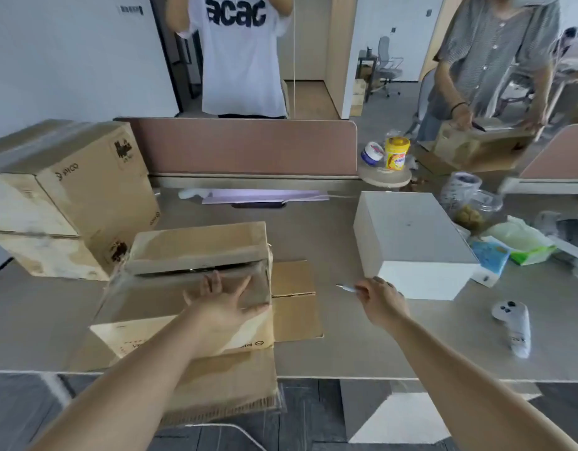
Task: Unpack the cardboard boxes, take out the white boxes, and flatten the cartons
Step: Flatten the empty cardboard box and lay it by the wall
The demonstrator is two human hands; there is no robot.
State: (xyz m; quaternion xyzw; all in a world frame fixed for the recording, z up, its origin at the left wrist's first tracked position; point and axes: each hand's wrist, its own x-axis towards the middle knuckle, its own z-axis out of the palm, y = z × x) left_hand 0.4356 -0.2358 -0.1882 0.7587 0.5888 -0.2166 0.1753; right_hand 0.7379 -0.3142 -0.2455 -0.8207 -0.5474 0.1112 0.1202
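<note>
A cardboard carton (170, 252) lies in front of me on flattened cardboard (294, 314), its top seam slit along the middle. My left hand (222, 297) rests flat on the carton's near top flap, fingers straight and spread. My right hand (382, 301) grips a small silver cutter (346, 288), its tip pointing left, just right of the carton. A white box (411, 242) stands on the desk to the right. Two stacked sealed cartons (72, 196) sit at the left.
A pink divider (248, 146) runs along the desk's far edge. A controller (515, 323), plastic bags and packets (522, 242) and jars (396, 154) crowd the right side. One person stands behind the divider; another handles a carton (479, 148) at far right.
</note>
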